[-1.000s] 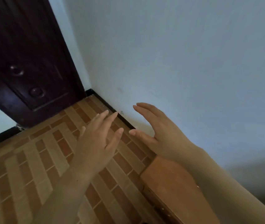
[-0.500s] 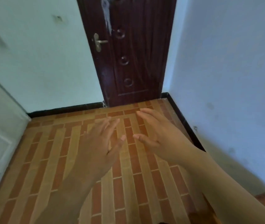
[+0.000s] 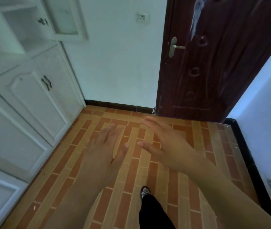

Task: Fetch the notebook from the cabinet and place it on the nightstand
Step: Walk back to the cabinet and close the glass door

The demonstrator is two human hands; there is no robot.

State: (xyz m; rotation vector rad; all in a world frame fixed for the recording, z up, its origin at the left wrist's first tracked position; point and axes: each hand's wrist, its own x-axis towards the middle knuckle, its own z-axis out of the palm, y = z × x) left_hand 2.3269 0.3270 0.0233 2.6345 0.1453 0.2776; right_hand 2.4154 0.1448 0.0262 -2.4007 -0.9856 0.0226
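A white cabinet (image 3: 32,103) fills the left side, with closed lower doors and black handles. Its upper glass door (image 3: 65,19) hangs open over a bare white shelf. No notebook or nightstand shows in this view. My left hand (image 3: 105,149) is stretched out over the floor, empty, fingers spread. Beside it, my right hand (image 3: 162,142) is also empty with fingers apart. Both hands hover to the right of the cabinet, not touching it.
A dark wooden door (image 3: 214,63) with a brass handle (image 3: 174,47) stands shut at the back right. Brick-patterned tile floor (image 3: 131,179) spreads ahead. A white wall (image 3: 266,113) closes the right side. My foot and dark trouser leg (image 3: 149,210) show below.
The view has swung left, from the right wall and a wooden surface, past the door, to the white cabinet. Both hands stay empty and open in front of me.
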